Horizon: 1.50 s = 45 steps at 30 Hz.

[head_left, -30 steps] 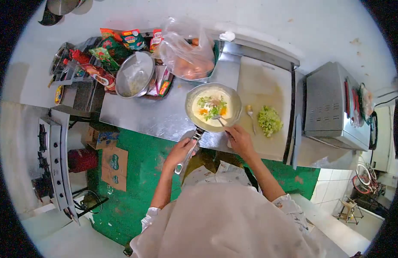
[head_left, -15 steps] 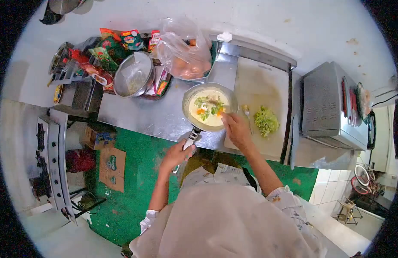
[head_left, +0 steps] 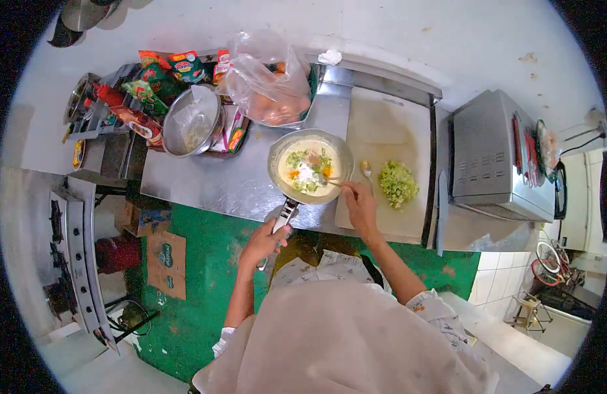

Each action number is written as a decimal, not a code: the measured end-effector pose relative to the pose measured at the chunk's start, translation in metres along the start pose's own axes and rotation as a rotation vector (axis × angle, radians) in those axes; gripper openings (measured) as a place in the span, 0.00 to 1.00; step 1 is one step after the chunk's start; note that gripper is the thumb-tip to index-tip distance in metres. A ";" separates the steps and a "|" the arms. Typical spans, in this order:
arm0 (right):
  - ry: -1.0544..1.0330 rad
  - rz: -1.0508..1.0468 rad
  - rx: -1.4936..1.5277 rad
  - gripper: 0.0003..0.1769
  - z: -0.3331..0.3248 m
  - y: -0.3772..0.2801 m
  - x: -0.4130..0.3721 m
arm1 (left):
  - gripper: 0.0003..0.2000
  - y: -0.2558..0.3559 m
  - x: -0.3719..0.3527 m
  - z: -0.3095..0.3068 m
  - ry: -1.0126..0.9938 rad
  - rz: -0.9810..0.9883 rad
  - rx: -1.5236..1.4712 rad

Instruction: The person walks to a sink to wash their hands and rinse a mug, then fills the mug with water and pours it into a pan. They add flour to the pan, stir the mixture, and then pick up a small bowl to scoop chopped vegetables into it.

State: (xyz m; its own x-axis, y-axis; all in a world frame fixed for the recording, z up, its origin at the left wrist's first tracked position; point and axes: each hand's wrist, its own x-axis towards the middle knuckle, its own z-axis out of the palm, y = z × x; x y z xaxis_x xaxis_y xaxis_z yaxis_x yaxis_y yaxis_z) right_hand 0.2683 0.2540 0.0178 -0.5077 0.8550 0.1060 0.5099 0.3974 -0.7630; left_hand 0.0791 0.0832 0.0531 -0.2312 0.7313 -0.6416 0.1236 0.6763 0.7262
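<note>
A saucepan [head_left: 275, 178] with creamy pale batter rests on the steel table near its front edge. In it lie chopped green bits, orange bits, a brownish patch and a white patch [head_left: 308, 176]. My left hand [head_left: 264, 241] is closed around the pan's handle [head_left: 285, 215]. Pinched in my right hand [head_left: 360, 209] is a thin-handled metal utensil [head_left: 334, 182], its end dipped in the batter at the right; that end is partly hidden. Right of the pan, a spoon [head_left: 365, 168] and a heap of chopped greens [head_left: 398, 184] lie on the white cutting board [head_left: 385, 111].
Behind the pan stand a metal bowl [head_left: 185, 148], a plastic bag of eggs [head_left: 277, 98] and several food packets [head_left: 187, 67]. A grey oven [head_left: 484, 161] is at the right. A stove [head_left: 80, 262] stands at the left, near a flattened cardboard box [head_left: 167, 262] on the green floor.
The utensil in my right hand now shows in the batter, and the white patch looks larger and brighter. The whole view has shifted a little; my left hand keeps its hold.
</note>
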 end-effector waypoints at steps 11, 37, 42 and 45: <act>0.204 0.238 0.290 0.20 -0.007 -0.002 -0.004 | 0.25 -0.040 0.010 -0.007 0.173 0.162 -0.051; -0.935 -0.673 -0.240 0.11 0.235 -0.172 -0.247 | 0.25 -0.381 -0.347 -0.073 1.065 -0.025 -0.848; -0.960 -0.911 0.028 0.11 0.333 -0.322 -0.312 | 0.23 -0.460 -0.471 -0.074 1.301 -0.060 -0.993; -1.305 -0.432 0.073 0.10 0.400 -0.383 -0.350 | 0.22 -0.509 -0.524 -0.081 1.460 -0.083 -1.093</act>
State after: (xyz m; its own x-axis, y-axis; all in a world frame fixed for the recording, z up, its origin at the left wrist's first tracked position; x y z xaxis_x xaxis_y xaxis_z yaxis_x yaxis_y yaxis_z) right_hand -0.0269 -0.3306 0.0183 -0.9135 -0.2770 -0.2979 0.1295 0.4962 -0.8585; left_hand 0.0589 -0.6513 0.0397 -0.8387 -0.3572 -0.4110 -0.4068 -0.0908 0.9090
